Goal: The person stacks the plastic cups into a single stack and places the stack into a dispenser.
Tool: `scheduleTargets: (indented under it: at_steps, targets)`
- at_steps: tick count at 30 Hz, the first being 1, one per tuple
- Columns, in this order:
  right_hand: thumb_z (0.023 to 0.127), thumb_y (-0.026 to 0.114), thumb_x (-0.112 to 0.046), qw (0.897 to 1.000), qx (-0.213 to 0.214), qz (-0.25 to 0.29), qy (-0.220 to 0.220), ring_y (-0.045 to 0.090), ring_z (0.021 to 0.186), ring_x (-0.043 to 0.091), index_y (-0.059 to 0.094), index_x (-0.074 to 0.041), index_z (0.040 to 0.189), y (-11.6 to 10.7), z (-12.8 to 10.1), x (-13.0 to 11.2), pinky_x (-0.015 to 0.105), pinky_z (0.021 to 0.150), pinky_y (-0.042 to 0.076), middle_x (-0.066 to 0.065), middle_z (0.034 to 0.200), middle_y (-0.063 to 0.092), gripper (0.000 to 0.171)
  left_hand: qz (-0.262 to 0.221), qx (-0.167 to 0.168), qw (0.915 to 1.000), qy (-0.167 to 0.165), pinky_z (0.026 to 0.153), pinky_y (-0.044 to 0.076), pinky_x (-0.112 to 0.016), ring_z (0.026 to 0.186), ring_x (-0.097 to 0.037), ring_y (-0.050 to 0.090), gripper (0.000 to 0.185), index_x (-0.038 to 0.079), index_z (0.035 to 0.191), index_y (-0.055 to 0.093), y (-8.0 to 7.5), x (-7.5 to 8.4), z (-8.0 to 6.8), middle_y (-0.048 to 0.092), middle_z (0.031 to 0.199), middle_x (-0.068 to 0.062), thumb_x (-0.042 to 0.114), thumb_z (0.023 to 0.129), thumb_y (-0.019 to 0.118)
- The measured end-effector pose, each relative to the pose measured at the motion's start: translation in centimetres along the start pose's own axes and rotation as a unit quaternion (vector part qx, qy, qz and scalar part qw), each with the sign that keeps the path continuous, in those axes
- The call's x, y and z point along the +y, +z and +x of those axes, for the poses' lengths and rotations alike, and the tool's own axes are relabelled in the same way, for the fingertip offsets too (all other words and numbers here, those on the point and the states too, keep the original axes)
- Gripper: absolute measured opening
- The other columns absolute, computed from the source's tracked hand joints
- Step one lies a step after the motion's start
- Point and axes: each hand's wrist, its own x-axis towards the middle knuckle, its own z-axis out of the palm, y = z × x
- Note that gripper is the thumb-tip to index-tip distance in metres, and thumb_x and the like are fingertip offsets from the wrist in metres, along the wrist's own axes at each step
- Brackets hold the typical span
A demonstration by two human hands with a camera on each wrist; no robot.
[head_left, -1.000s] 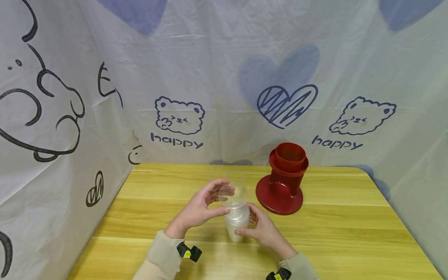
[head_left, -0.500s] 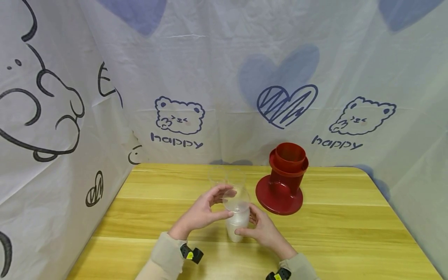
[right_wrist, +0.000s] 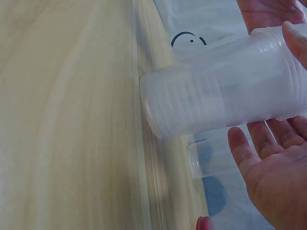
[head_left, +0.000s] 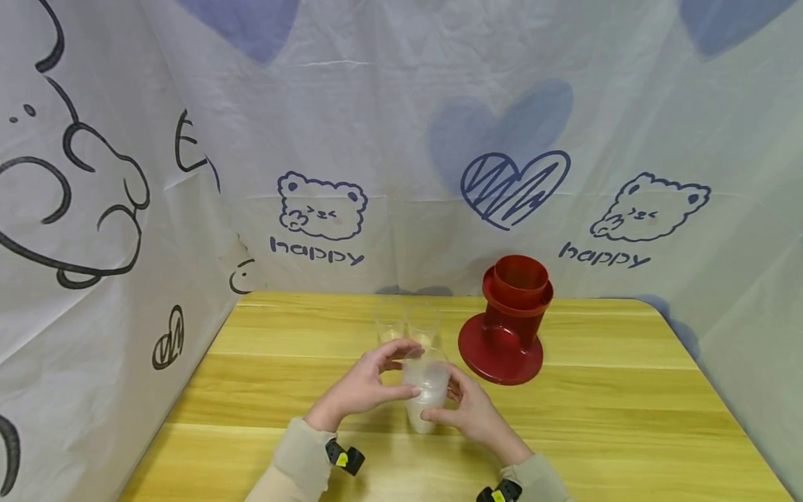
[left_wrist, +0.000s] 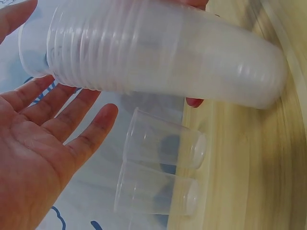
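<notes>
A tall stack of clear plastic cups (head_left: pixel 419 416) stands upright on the wooden table. My left hand (head_left: pixel 370 383) holds the top cup (head_left: pixel 425 369) near its rim, thumb in front and fingers behind. That cup's rim sits a little above the closely nested rims in the left wrist view. Lower down, my right hand (head_left: pixel 470 411) is curled round the stack from the right. In the right wrist view the stack (right_wrist: pixel 206 96) lies between its thumb and fingers.
Two clear cups (left_wrist: pixel 163 141) stand side by side behind the stack. To the back right is a red cylinder with a wide round base (head_left: pixel 502 355). A printed white cloth (head_left: pixel 401 139) hangs along the table's back and sides.
My left hand has moved down and slightly right, lowering the top cup further into the stack. The right hand and the stack's base have stayed in place.
</notes>
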Motion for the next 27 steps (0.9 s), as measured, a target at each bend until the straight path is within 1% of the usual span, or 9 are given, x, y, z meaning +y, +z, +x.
scheduleTargets:
  at_steps: [5,11,15,20,27]
  targets:
    - [0.080,0.083,-0.018,1.000,0.001,0.001,0.000,0.049,0.127,0.029,0.044,-0.007,0.143,0.0,0.0,-0.1,0.049,0.110,0.037,0.012,0.136,0.052,0.075,0.001,-0.005,1.0000,-0.005,0.104,0.043,-0.043,0.124,-0.022,0.051,0.063,0.008,0.140,0.048,-0.1,-0.9,0.0,0.053,0.139,-0.011,0.012,0.084,0.078]
    - [0.080,0.084,-0.020,1.000,0.003,-0.002,0.011,0.049,0.128,0.029,0.043,-0.006,0.143,0.0,0.0,-0.2,0.049,0.109,0.038,0.011,0.138,0.051,0.077,0.001,-0.015,0.9995,-0.027,0.104,0.044,-0.046,0.117,-0.022,0.055,0.063,0.008,0.140,0.049,-0.2,-1.3,-0.2,0.055,0.136,-0.004,0.019,0.085,0.078]
    - [0.080,0.084,-0.021,1.000,0.003,-0.001,0.015,0.048,0.128,0.030,0.042,-0.007,0.144,0.1,0.1,-0.3,0.050,0.108,0.039,0.010,0.139,0.050,0.078,-0.002,-0.023,0.9990,-0.037,0.103,0.045,-0.046,0.116,-0.022,0.056,0.065,0.008,0.142,0.048,-0.2,-1.6,-0.3,0.055,0.135,-0.003,0.019,0.086,0.078]
    - [0.080,0.084,-0.021,1.000,0.004,0.000,0.012,0.049,0.128,0.030,0.043,-0.007,0.144,0.1,0.1,-0.2,0.050,0.108,0.038,0.010,0.139,0.051,0.077,-0.007,-0.029,0.9989,-0.037,0.103,0.045,-0.046,0.117,-0.024,0.055,0.067,0.012,0.144,0.045,-0.2,-1.8,-0.3,0.054,0.135,-0.002,0.019,0.086,0.077]
    - [0.080,0.084,-0.021,1.000,0.002,0.002,0.012,0.048,0.128,0.030,0.043,-0.008,0.144,0.1,0.0,-0.2,0.051,0.109,0.037,0.010,0.139,0.050,0.077,-0.010,-0.033,0.9987,-0.037,0.102,0.045,-0.045,0.117,-0.025,0.055,0.063,0.009,0.142,0.047,-0.2,-1.8,-0.3,0.054,0.134,0.000,0.019,0.087,0.077]
